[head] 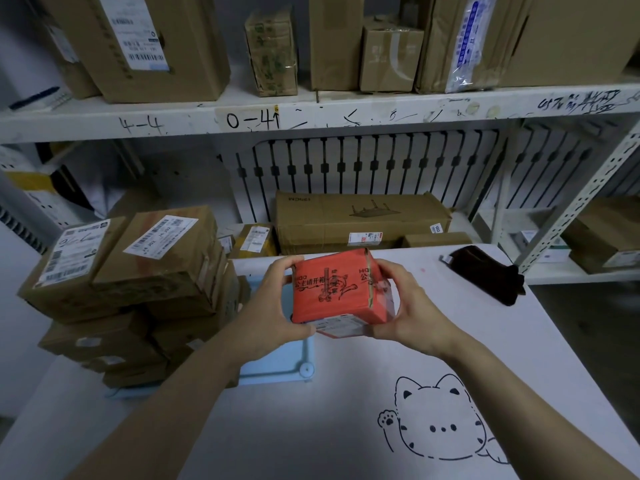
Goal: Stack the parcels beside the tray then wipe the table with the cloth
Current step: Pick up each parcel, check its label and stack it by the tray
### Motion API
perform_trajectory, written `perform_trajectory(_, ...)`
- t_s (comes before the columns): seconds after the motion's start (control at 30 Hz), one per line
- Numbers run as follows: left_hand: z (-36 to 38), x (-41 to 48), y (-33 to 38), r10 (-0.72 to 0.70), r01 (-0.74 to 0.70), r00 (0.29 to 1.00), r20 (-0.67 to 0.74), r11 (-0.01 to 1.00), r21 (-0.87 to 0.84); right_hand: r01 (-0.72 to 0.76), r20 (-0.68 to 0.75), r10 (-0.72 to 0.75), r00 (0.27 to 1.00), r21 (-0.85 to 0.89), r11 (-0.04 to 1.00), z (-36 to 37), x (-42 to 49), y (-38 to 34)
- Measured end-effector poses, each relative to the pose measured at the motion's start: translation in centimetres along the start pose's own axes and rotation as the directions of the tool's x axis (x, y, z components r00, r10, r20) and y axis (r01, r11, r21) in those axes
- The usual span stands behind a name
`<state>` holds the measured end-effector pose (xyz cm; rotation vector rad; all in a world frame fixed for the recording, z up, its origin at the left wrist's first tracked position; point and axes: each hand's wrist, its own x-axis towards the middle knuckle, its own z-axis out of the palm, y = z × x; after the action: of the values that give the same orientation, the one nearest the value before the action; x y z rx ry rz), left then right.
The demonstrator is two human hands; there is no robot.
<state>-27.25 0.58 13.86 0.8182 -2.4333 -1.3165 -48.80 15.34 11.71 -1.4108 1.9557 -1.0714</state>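
Above the white surface (346, 393), left hand (273, 306) and right hand (412, 306) fingers (287, 266) clasp the red parcel (337, 289) over the blue tray (277, 372), at its right edge.

Two slim forearms, bare along all their visible length, enter from about 7 and 5 o'clock, ending in the left hand (273, 306) and right hand (412, 313); fingernails seem short and plain, though blurred

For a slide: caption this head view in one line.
Left hand and right hand hold a red parcel near the blue tray, beside stacked brown parcels; dark cloth on the table.
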Motion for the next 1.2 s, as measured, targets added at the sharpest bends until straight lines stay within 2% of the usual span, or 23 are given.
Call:
perform_trajectory(0.1, 0.3, 0.0, 0.4, 0.0, 0.004, 0.999, -0.042, 0.995, 0.104, 0.023, -0.021, -0.026, 0.999, -0.111, 0.994, 0.0, 0.0, -0.2)
perform_trajectory(0.2, 0.6, 0.0, 1.4, 0.081, -0.068, 0.995, -0.059, 0.979, 0.193, 0.047, -0.03, -0.056, 0.998, -0.26, 0.964, 0.2, 0.0, -0.6)
perform_trajectory(0.37, 1.3, 0.3, 2.3, 0.162, -0.146, 0.986, -0.034, 0.948, 0.284, 0.149, -0.006, -0.174, 0.985, -0.485, 0.862, 0.7, 0.4, -1.3)
perform_trajectory(0.47, 1.4, 0.2, 1.9, 0.168, -0.148, 0.985, -0.049, 0.947, 0.284, 0.185, -0.003, -0.221, 0.975, -0.537, 0.823, 1.0, 0.5, -1.5)
perform_trajectory(0.57, 1.0, 0.1, 1.3, 0.125, -0.116, 0.991, -0.043, 0.979, 0.169, 0.199, -0.023, -0.24, 0.97, -0.485, 0.852, 0.8, 0.4, -1.4)
perform_trajectory(0.67, 0.6, 0.0, 0.5, 0.092, -0.09, 0.996, -0.017, 0.994, 0.066, 0.14, -0.057, -0.171, 0.984, -0.351, 0.926, 0.3, 0.2, -1.1)
perform_trajectory(0.87, 0.0, -0.1, -0.8, 0.013, -0.014, 1.0, 0.017, 1.0, 0.007, -0.001, -0.002, 0.001, 1.0, -0.065, 0.998, -0.5, -0.3, -0.6)
perform_trajectory(0.93, -0.1, -0.2, -0.9, -0.019, 0.019, 0.999, 0.037, 1.0, -0.019, -0.015, 0.017, 0.016, 1.0, -0.01, 1.0, -0.5, -0.2, -0.2)
perform_trajectory(1.07, 0.0, -0.3, -1.0, -0.039, 0.038, 0.998, 0.039, 0.999, 0.03, 0.013, 0.004, -0.013, 1.0, 0.024, 1.0, -0.7, -0.1, -0.2)
perform_trajectory(1.2, 0.3, -0.2, -0.4, 0.008, -0.002, 0.999, -0.038, 0.988, 0.156, 0.095, -0.036, -0.097, 0.995, -0.052, 0.994, -0.9, 0.3, -1.2)
